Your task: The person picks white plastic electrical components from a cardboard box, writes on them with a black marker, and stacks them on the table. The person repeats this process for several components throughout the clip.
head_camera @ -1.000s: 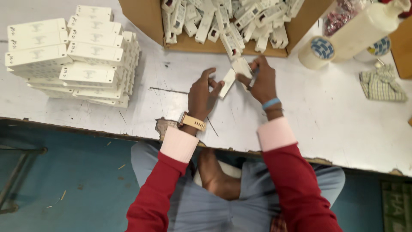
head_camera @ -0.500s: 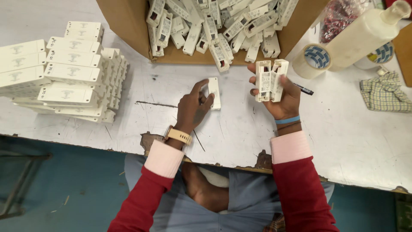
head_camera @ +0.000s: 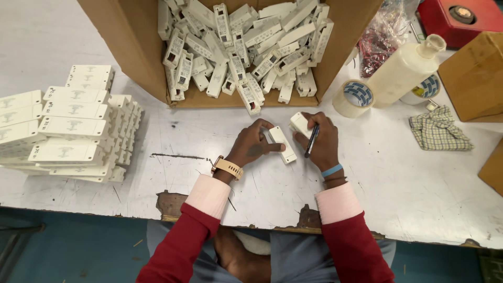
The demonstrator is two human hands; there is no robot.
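Between stacked cases and tape roll: left hand grips case; right hand grips pen.

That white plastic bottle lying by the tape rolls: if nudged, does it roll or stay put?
The white bottle lies on its side on the table and looks round, so it would probably roll. It seems to rest against the tape roll, which may block it that way. Its smooth plastic is likely a bit slippery.

cardboard box just beyond hands

Left hand pins white casing; right hand grips pen.
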